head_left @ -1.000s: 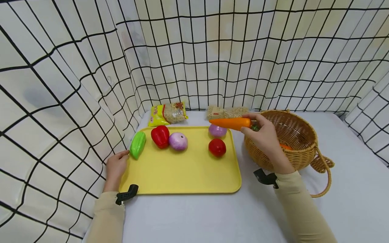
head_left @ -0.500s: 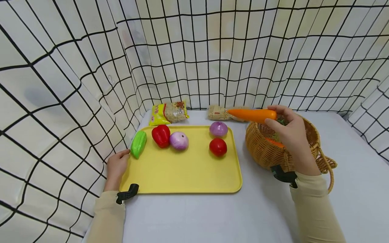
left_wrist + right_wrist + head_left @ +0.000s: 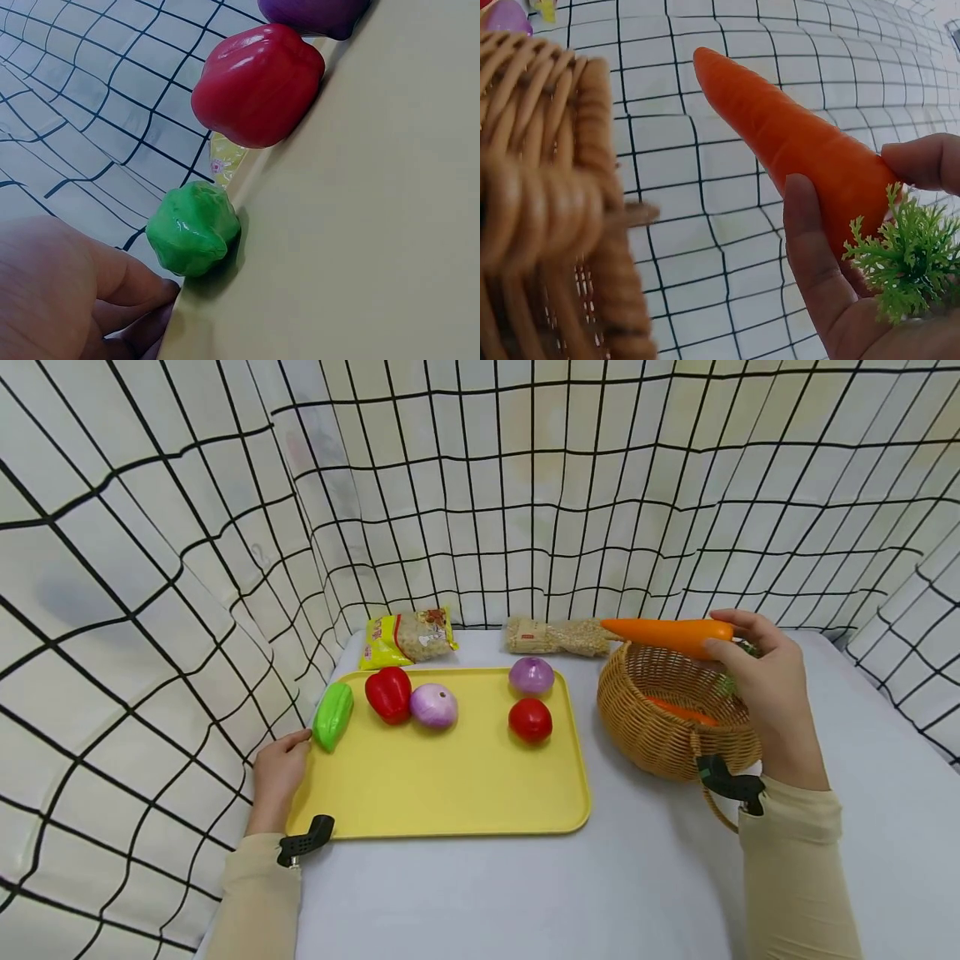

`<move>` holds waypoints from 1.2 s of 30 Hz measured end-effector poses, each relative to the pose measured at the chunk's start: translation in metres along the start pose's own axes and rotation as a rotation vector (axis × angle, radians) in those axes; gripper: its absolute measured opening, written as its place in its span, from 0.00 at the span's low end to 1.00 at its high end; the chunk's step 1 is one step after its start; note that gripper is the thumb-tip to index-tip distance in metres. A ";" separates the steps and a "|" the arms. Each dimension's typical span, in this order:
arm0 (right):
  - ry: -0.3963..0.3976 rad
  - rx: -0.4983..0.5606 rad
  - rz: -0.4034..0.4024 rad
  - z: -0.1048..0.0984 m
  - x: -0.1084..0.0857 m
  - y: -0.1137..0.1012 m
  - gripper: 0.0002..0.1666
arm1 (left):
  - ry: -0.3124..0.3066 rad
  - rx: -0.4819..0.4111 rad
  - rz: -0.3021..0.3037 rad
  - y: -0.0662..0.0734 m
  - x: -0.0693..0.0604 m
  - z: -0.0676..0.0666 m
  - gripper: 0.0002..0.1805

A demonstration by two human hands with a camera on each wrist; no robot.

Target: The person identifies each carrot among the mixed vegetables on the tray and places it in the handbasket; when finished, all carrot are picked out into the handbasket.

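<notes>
In the head view my right hand (image 3: 772,693) holds an orange toy carrot (image 3: 667,635) by its thick end, above the wicker basket (image 3: 637,731). The right wrist view shows thumb and fingers round the carrot (image 3: 795,142), beside its green leafy top (image 3: 911,262). Another orange piece (image 3: 681,710) lies inside the basket. At the left side of a yellow tray (image 3: 450,785), my left hand (image 3: 279,777) pinches the rim. Close to those fingers lies a green ridged vegetable (image 3: 193,229), with a red bell pepper (image 3: 259,86) further along the tray.
On the tray are also a pale purple onion (image 3: 433,706), a darker purple onion (image 3: 532,675) and a red tomato (image 3: 530,721). Behind it lie a yellow packet (image 3: 408,637) and a clear packet of grains (image 3: 558,637). White walls with black netting (image 3: 480,485) stand around the table.
My right hand has moved right with the carrot, from over the tray's right edge to above the basket. The left hand stays at the tray's rim.
</notes>
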State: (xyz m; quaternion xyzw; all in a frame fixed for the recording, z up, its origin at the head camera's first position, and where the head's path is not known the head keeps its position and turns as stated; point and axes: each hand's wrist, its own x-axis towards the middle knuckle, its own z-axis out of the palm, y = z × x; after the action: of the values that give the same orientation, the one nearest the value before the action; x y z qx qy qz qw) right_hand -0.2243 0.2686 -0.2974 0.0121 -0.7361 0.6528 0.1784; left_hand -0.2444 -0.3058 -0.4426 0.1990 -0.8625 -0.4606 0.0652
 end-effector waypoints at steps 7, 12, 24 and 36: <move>0.090 0.025 0.079 -0.017 0.010 0.019 0.20 | -0.013 -0.006 -0.004 -0.001 -0.001 -0.003 0.24; 0.183 0.023 0.110 -0.026 0.015 0.029 0.17 | -0.014 -0.007 -0.007 -0.001 -0.002 -0.003 0.25; -0.050 -0.418 0.135 -0.031 0.021 0.042 0.30 | -0.018 -0.017 -0.010 -0.001 -0.002 -0.003 0.25; -0.278 -0.542 0.161 -0.023 0.018 0.040 0.33 | -0.017 -0.009 -0.011 0.000 -0.003 -0.003 0.25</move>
State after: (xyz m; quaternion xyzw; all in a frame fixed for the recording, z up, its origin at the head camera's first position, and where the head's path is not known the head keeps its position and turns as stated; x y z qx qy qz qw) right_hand -0.2454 0.3006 -0.3291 -0.0052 -0.8994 0.4367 0.0203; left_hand -0.2407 -0.3071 -0.4402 0.1996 -0.8597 -0.4667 0.0560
